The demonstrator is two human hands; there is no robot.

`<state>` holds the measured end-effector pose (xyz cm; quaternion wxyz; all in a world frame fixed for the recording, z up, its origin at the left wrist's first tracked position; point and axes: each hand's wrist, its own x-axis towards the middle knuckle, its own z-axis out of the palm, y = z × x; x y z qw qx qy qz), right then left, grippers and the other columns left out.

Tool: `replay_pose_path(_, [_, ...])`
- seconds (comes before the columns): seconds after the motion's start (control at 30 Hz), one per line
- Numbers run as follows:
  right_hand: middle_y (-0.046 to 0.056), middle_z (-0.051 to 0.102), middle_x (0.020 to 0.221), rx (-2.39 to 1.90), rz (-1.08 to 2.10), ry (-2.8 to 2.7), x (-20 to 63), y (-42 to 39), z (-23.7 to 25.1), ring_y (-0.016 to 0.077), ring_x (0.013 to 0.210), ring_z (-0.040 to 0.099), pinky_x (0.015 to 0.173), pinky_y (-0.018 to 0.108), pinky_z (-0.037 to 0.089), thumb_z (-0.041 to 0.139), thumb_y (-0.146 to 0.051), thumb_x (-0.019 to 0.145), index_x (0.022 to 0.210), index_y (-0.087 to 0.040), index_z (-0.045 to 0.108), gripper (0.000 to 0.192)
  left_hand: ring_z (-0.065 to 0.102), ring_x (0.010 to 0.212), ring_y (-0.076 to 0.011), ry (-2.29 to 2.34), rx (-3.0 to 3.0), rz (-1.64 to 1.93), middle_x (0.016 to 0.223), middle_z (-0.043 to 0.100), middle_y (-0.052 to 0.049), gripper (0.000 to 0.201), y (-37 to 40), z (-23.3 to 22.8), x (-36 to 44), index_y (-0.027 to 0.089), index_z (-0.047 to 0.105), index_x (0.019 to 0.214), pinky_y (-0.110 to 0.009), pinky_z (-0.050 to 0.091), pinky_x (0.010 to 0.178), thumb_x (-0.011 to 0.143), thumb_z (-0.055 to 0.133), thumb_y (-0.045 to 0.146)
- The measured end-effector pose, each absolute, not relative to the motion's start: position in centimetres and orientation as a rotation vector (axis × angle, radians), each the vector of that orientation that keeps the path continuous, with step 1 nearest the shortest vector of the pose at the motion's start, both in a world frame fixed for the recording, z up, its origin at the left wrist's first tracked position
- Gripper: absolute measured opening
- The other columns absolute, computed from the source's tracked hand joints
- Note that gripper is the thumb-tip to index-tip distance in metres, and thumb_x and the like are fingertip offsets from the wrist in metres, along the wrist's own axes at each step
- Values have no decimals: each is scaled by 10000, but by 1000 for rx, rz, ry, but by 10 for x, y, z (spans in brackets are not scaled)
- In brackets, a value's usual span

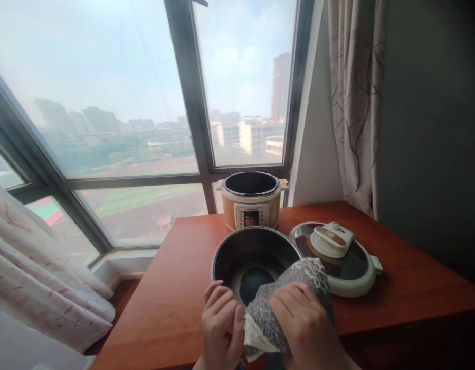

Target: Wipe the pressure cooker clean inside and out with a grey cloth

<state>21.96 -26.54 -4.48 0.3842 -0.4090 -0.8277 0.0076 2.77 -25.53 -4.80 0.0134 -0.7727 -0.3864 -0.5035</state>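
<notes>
Over the round metal pot [256,257], both hands [299,318] clutch a nubbly grey cloth [295,288].

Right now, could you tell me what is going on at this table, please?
A person is working on a dark inner pot at the near edge of a wooden table. The left hand grips the pot's near rim, while the right hand presses a grey cloth over the rim into the pot. Behind it stands the open pressure cooker, and its lid lies flat to the right.
</notes>
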Motion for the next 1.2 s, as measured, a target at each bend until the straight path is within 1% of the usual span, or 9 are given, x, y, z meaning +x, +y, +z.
replay_pose_path(0.17, [83, 670, 961, -906, 142, -2297, 252, -250, -30, 283, 926, 584, 927, 449, 416, 570, -160, 637, 961, -202, 598, 328, 453, 574, -132, -1202, -2450, -1594, 555, 393, 34, 350, -234, -44, 8, 203, 381, 587, -385, 451, 867, 928, 416, 132])
replay_pose_path(0.23, [75, 671, 973, -857, 184, -2354, 270, -238, -25, 278, 935, 589, 978, 472, 404, 590, -166, 653, 995, -209, 596, 345, 422, 550, -122, -1176, -2506, -1610, 556, 350, 41, 367, -224, -43, -3, 199, 345, 584, -374, 462, 862, 943, 406, 147])
replay_pose_path(0.33, [64, 678, 1030, -790, 201, -2402, 291, -220, -21, 272, 1022, 594, 1089, 502, 332, 594, -121, 664, 1049, -221, 580, 398, 398, 536, -116, -1114, -2629, -1621, 558, 311, 46, 384, -210, -41, -18, 197, 317, 585, -366, 474, 865, 959, 400, 167])
replay_pose_path(0.4, [61, 682, 1060, -756, 209, -2425, 299, -209, -21, 274, 1079, 589, 1120, 504, 309, 601, -101, 663, 1060, -227, 569, 417, 402, 544, -118, -1081, -2689, -1626, 559, 309, 45, 387, -203, -39, -24, 197, 315, 588, -368, 476, 871, 963, 403, 170])
replay_pose_path(0.5, [51, 684, 1030, -758, 225, -2411, 300, -201, -23, 272, 1066, 600, 1118, 504, 325, 628, -104, 654, 1021, -236, 566, 395, 406, 564, -121, -1052, -2709, -1633, 575, 314, 43, 367, -200, -37, -26, 198, 322, 605, -379, 477, 892, 959, 410, 154])
replay_pose_path(0.7, [60, 662, 1023, -865, 176, -2318, 291, -207, -29, 271, 1027, 600, 1125, 526, 311, 645, -125, 660, 955, -227, 579, 319, 478, 656, -144, -1116, -2603, -1541, 630, 426, 21, 300, -217, -38, -19, 209, 387, 665, -412, 476, 929, 944, 393, 100])
replay_pose_path(0.93, [42, 655, 944, -1132, 137, -2251, 264, -234, -21, 258, 997, 578, 1139, 503, 274, 595, -103, 675, 899, -226, 623, 257, 561, 723, -151, -1110, -2473, -1276, 703, 569, 15, 197, -263, -41, 23, 212, 506, 783, -416, 408, 1021, 864, 477, 35])
replay_pose_path(1.07, [24, 641, 877, -1277, 96, -2130, 241, -252, -29, 250, 936, 560, 1106, 471, 287, 623, -112, 648, 814, -232, 612, 205, 599, 813, -169, -1156, -2414, -1233, 742, 604, 5, 192, -275, -49, 43, 213, 525, 805, -439, 337, 1088, 848, 478, 32])
replay_pose_path(1.2, [36, 651, 849, -1315, 4, -2062, 228, -260, -41, 267, 885, 547, 1063, 473, 303, 662, -119, 590, 795, -238, 595, 246, 608, 823, -175, -1173, -2408, -1262, 791, 615, -18, 197, -272, -50, 43, 206, 512, 842, -418, 374, 1051, 823, 445, 22])
